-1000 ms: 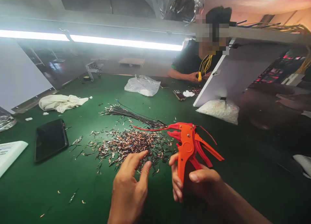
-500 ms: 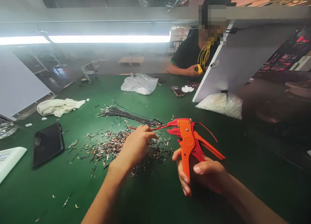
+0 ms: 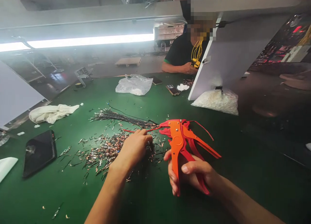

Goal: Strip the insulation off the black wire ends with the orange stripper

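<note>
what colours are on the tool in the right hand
The tool is orange and red, as the head view shows.

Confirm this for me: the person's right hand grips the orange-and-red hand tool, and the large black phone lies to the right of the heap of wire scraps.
Not quite: the large black phone lies to the left of the heap of wire scraps, as the head view shows. The right hand does grip the orange-and-red hand tool.

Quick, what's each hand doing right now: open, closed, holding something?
Left hand: over the wire clippings; fingertips hidden, so its grip cannot be told.
Right hand: closed around the handles of the orange-and-red wire stripper.
</note>
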`<action>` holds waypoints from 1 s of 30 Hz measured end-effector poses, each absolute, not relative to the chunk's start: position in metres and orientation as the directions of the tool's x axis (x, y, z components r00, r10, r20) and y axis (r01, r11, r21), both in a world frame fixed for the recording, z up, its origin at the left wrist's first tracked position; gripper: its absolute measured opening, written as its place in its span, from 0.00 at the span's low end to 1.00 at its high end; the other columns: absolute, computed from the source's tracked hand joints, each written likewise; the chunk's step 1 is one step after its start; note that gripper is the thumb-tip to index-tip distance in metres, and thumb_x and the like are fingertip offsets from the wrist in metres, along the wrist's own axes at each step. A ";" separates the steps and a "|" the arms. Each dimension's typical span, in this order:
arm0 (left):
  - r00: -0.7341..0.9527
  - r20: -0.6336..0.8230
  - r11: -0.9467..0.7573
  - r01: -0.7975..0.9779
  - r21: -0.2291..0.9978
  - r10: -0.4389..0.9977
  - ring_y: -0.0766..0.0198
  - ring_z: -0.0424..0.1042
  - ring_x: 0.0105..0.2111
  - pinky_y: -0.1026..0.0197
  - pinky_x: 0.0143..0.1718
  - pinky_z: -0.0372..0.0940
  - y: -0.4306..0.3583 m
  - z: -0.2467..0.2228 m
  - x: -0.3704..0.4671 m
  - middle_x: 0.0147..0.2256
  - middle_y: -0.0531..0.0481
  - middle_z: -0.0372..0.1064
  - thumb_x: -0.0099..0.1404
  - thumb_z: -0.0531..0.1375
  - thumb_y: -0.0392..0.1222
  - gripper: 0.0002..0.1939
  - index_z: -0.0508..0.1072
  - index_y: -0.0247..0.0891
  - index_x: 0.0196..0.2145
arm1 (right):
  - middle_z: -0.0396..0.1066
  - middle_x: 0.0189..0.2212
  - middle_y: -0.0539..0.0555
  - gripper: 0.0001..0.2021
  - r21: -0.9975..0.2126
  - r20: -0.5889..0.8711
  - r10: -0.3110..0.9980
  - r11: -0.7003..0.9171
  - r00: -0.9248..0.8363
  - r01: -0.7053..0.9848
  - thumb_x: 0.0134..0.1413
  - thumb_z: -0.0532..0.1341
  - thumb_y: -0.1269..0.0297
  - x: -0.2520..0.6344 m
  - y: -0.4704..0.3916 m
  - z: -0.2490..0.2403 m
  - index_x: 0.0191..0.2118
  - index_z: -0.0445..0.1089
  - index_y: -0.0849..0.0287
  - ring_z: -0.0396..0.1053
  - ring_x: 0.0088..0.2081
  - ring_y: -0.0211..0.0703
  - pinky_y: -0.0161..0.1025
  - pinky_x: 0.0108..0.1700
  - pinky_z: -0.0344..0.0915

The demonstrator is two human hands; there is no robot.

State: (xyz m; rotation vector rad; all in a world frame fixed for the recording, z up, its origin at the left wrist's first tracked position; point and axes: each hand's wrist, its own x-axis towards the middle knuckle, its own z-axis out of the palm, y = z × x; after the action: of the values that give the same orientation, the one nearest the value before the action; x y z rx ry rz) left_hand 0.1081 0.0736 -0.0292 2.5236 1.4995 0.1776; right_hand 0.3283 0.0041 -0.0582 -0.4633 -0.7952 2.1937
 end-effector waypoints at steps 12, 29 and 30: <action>0.413 0.161 -0.443 0.825 0.351 0.897 0.57 0.67 0.33 0.57 0.35 0.62 0.064 -0.027 0.110 0.29 0.48 0.69 0.61 0.50 0.24 0.14 0.70 0.40 0.29 | 0.75 0.35 0.57 0.31 -0.658 0.049 0.708 -0.508 -0.705 -0.556 0.40 0.60 0.78 0.322 -0.005 -0.061 0.56 0.67 0.61 0.77 0.35 0.51 0.52 0.38 0.72; 0.018 0.219 -0.217 0.255 0.942 0.975 0.59 0.77 0.40 0.57 0.43 0.70 0.004 0.000 0.110 0.38 0.49 0.80 0.63 0.63 0.42 0.05 0.80 0.43 0.33 | 0.76 0.39 0.56 0.33 -0.759 0.088 0.717 -0.402 -0.692 -0.513 0.44 0.65 0.76 0.314 -0.005 -0.076 0.60 0.66 0.57 0.76 0.36 0.47 0.44 0.39 0.69; 0.028 0.273 -0.271 0.265 0.925 0.962 0.58 0.76 0.43 0.55 0.47 0.69 0.003 0.000 0.110 0.40 0.49 0.79 0.62 0.64 0.41 0.04 0.81 0.45 0.33 | 0.76 0.42 0.57 0.33 -0.755 0.092 0.740 -0.385 -0.667 -0.531 0.44 0.64 0.76 0.312 -0.006 -0.074 0.60 0.66 0.55 0.76 0.36 0.47 0.44 0.38 0.69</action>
State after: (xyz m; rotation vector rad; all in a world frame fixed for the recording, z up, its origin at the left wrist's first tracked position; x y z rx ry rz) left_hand 0.1102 0.0032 -0.0003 1.6171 1.2703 1.2806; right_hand 0.3119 -0.0058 -0.0739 -0.3339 -1.0119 2.0920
